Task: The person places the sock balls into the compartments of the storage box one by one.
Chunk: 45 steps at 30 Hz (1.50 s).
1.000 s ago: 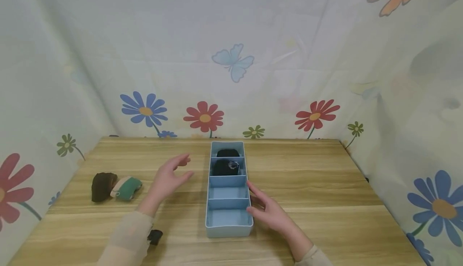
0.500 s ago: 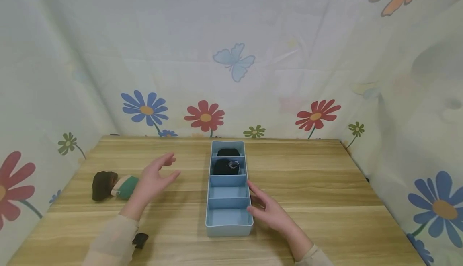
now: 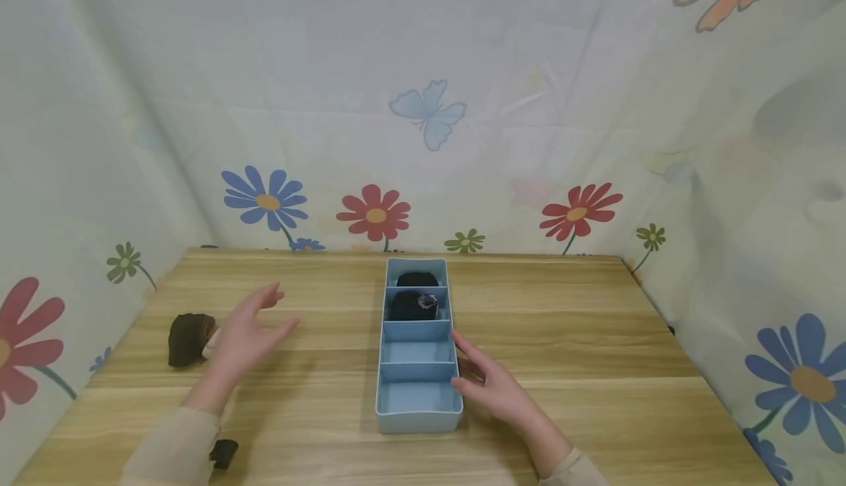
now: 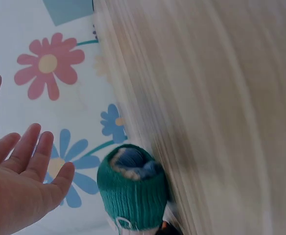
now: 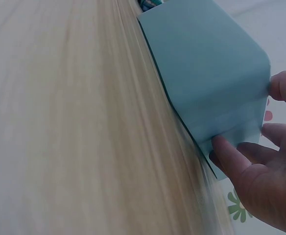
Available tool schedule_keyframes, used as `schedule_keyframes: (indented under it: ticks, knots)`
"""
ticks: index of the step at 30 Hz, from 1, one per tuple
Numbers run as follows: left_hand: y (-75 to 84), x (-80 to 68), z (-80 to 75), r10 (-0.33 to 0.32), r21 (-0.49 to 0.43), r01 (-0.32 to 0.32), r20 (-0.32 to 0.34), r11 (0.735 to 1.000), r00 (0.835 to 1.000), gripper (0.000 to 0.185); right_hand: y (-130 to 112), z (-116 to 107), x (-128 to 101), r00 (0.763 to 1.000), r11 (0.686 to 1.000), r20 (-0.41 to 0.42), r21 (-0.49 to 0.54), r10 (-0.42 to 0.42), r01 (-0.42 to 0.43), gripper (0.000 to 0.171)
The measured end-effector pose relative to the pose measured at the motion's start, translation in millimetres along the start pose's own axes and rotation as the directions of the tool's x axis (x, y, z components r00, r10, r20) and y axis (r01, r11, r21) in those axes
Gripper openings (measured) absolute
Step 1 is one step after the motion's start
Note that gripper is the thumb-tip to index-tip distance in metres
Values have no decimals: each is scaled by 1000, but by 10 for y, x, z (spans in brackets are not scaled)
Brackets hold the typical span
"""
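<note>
- One tabletop (image 3: 595,339), pale wood grain, flower-print cloth hung on three sides of it.
- One blue tray (image 3: 417,405), long and narrow, lying lengthwise mid-tabletop, split into five compartments. The two farthest each hold one dark bundle (image 3: 412,305); the three nearest show bare floor.
- Two hands. Right hand (image 3: 492,385) rests against the tray's right wall near its front end, fingers (image 5: 233,157) straight and touching the wall, not curled round it. Left hand (image 3: 241,332) hovers above the tabletop left of the tray, fingers (image 4: 33,152) spread and relaxed, holding nothing.
- Two rolled socks at the left side of the tabletop, touching each other: one brown roll (image 3: 188,335), one green roll (image 4: 133,193). The left hand is just beside the green roll, not touching it.
- Hidden: in the head view the left hand covers nearly all of the green roll; only a pale edge shows. The left wrist view shows it whole.
- One small dark thing (image 3: 223,453) by the left sleeve, cannot tell what.
- Both wrist views blur the wood.
</note>
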<state>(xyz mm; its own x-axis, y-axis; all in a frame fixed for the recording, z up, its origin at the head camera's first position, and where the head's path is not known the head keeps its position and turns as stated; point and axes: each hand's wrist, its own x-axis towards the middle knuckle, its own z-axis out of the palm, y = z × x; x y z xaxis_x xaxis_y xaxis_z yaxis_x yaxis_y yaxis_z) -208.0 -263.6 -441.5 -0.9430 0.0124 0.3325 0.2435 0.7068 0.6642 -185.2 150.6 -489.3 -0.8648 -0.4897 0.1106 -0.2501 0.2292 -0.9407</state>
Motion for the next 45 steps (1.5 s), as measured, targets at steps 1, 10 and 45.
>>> schedule_keyframes:
  ticks: [1,10,45]
  knots:
    - [-13,-13,-21,-1,7,1,-9,1000,1000,75,0,0,0,1000,1000,0,2,1,-1,72]
    - [-175,-105,-144,-33,72,37,-59,997,998,86,4,4,1,1000,1000,-4,-8,8,-8,71]
    - [-524,-276,-330,-174,156,162,67,974,982,111,0,-7,-9,999,998,-9,-53,33,-33,71]
